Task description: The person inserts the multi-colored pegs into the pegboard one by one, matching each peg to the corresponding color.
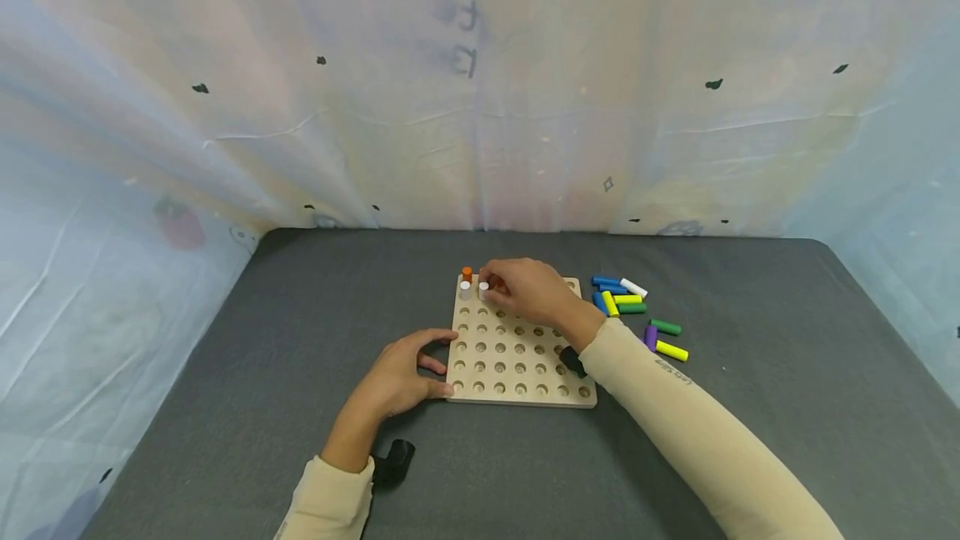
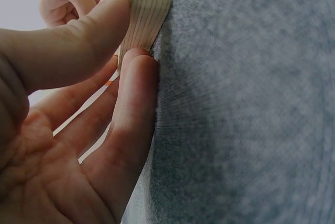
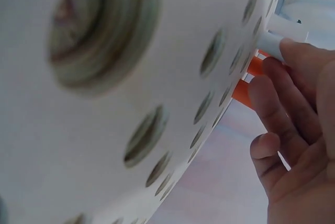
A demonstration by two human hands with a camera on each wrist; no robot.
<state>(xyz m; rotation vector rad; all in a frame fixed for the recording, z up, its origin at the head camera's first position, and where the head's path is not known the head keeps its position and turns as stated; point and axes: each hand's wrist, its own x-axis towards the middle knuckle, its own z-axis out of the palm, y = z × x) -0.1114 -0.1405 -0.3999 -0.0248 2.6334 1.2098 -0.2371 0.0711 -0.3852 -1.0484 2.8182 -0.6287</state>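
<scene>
At the left, your left hand (image 1: 401, 375) is spread along the wooden board (image 1: 510, 357), its thumb at the near left corner and its fingers reaching to the left edge, touching the wood. The board lies flat on the grey cloth (image 1: 315, 298), with rows of round holes facing up.

In its far left part, an orange peg (image 1: 467, 274) stands upright in the farthest row, its long axis vertical. Just nearer to you, a white peg (image 1: 465, 292) also stands on end. The right wrist view shows further orange pegs upright beyond your fingers.

Next to that white peg on its right, your right hand (image 1: 528, 292) pinches another one, the held peg (image 1: 483, 291), between thumb and finger. It is over the second row from the far edge, its long axis upright, one flat end pointing up; whether its lower end is seated in a hole, you cannot tell.

Right of the board, loose pegs lie on their sides: blue ones (image 1: 606, 281) mostly running left to right, a slanting white one (image 1: 633, 288), yellow, green, and a purple one (image 1: 650, 337) pointing away from you.
</scene>
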